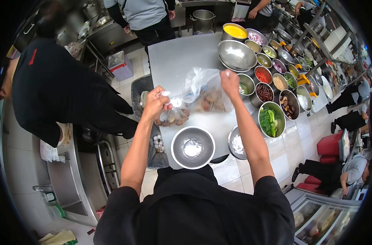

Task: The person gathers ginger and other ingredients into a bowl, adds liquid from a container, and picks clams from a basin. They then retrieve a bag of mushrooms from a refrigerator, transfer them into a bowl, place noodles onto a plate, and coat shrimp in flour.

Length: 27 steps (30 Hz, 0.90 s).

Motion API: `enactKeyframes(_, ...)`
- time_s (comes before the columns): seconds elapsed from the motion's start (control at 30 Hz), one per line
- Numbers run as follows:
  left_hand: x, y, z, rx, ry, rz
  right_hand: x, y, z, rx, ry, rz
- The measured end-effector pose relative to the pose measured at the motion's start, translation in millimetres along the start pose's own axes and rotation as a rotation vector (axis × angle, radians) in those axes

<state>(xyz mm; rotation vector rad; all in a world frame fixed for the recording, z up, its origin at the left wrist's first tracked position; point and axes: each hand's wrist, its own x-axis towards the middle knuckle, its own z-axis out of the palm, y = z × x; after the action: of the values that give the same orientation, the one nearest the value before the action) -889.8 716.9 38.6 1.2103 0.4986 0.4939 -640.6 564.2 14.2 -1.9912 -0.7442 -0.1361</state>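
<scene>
My left hand [156, 102] is closed on the gathered top of a clear plastic bag [175, 116] with brownish pieces inside. To its right, a larger clear plastic bag [208, 92], also with brown contents, hangs over or rests on the metal table. My right hand [230, 83] is a fist around that bag's upper right corner. What the brown pieces are is blurred by the plastic. Just below the bags, near my body, stands a steel bowl [193, 136] with a shiny bottom. A second steel bowl [237, 145] is partly hidden behind my right forearm.
The metal table [169, 53] carries stacked steel bowls [237, 53] and several ingredient pots, including leafy greens [268, 121], dried chillies [264, 93] and mushrooms [287, 107]. A black-lined bin [156, 157] stands along its left edge. A person in black [63, 81] bends at the left; other people work around.
</scene>
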Motion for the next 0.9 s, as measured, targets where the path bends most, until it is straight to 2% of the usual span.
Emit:
enactKeyframes(0.03,10.2,-1.7,1.2,-0.009,-0.026,0.012,8.0,-11.9,-12.4,0.131,0.055,-0.028)
enactKeyframes(0.07,20.1,-2.4,4.1,-0.013,-0.03,0.014,13.6,-19.3,-20.5,0.126,0.057,-0.03)
enactKeyframes(0.17,44.3,-3.9,9.6,0.07,-0.082,0.019,20.7,-55.4,-47.7,0.384,0.047,-0.043)
enactKeyframes(0.33,58.8,-20.4,12.7,0.141,-0.164,0.02,45.4,-75.5,-76.1,0.481,0.156,-0.119)
enactKeyframes(0.4,41.6,-3.4,30.6,1.079,0.142,0.377,45.3,-107.8,-95.9,0.563,0.13,-0.093)
enactKeyframes(0.43,31.6,3.0,40.9,1.073,0.133,0.376,44.5,-122.6,-102.8,0.554,0.135,-0.09)
enactKeyframes(0.5,-1.7,11.1,64.7,0.67,0.099,0.217,35.2,-151.5,-111.9,0.792,0.163,-0.044)
enactKeyframes(0.57,-31.8,7.8,81.4,0.275,0.069,0.044,16.4,-186.9,-116.8,0.856,0.175,-0.059)
enactKeyframes(0.63,-50.5,-3.3,90.4,-0.428,-0.431,-0.508,-12.6,-207.6,-110.9,0.923,0.181,-0.075)
enactKeyframes(0.67,-52.0,-12.0,92.9,-0.681,-0.598,-0.625,-28.4,-216.3,-107.1,0.698,0.233,-0.28)
enactKeyframes(0.7,-56.3,-15.4,101.4,-0.788,-0.54,-0.541,-43.1,-221.7,-106.8,0.466,0.282,-0.48)
enactKeyframes(0.73,-62.0,-18.3,107.0,-0.893,-0.48,-0.456,-57.3,-221.3,-107.5,0.46,0.288,-0.479)
enactKeyframes(0.77,-68.0,-16.8,104.7,-0.894,-0.485,-0.461,-72.7,-217.1,-106.0,0.166,0.296,-0.588)
enactKeyframes(0.8,-74.0,-12.4,99.3,-0.936,-0.484,-0.367,-88.7,-212.9,-103.5,-0.128,0.295,-0.689)
enactKeyframes(0.83,-80.1,-10.0,91.3,-0.977,-0.479,-0.27,-106.2,-209.2,-98.5,-0.038,0.27,-0.626)
enactKeyframes(0.87,-86.7,-21.4,77.0,-0.978,-0.478,-0.266,-123.7,-206.6,-93.9,0.053,0.243,-0.564)
enactKeyframes(0.9,-93.3,-44.2,55.8,-0.842,-0.341,-0.26,-139.7,-207.1,-92.5,0.814,0.144,-0.056)
